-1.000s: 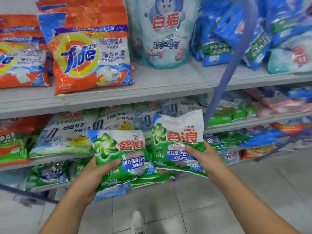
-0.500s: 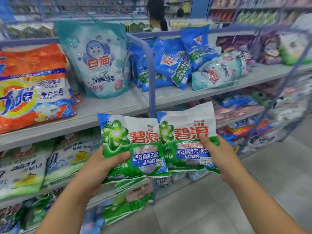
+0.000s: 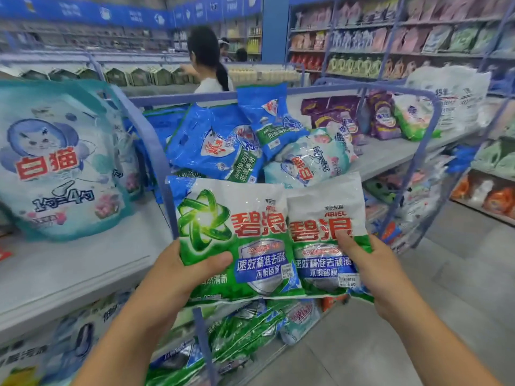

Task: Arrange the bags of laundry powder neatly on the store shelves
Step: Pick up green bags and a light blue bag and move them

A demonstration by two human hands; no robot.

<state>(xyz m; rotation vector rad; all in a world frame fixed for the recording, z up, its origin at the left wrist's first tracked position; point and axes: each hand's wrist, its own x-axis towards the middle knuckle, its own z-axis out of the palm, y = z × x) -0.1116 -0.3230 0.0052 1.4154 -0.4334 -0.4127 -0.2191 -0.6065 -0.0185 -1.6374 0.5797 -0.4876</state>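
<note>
I hold two green-and-white Ariel laundry powder bags upright, side by side, in front of the top shelf. My left hand (image 3: 178,277) grips the left Ariel bag (image 3: 237,218) at its lower left corner, thumb across the front. My right hand (image 3: 373,274) grips the right Ariel bag (image 3: 326,210) at its lower right, thumb on the front. The left bag overlaps the right bag's left edge. Behind them on the grey top shelf (image 3: 83,263) lie blue bags (image 3: 214,143) and a pale teal bag (image 3: 309,160) in a loose pile.
A large teal pouch with a cat logo (image 3: 55,162) stands on the shelf at left. A blue upright post (image 3: 156,162) divides the shelf bays. Purple bags (image 3: 342,112) stand further right. Green bags (image 3: 245,332) fill the lower shelf. A person (image 3: 209,62) stands beyond the shelf.
Both hands have lifted the two Ariel bags from lower-shelf height up to the top shelf level. My view has swung up and to the right.
</note>
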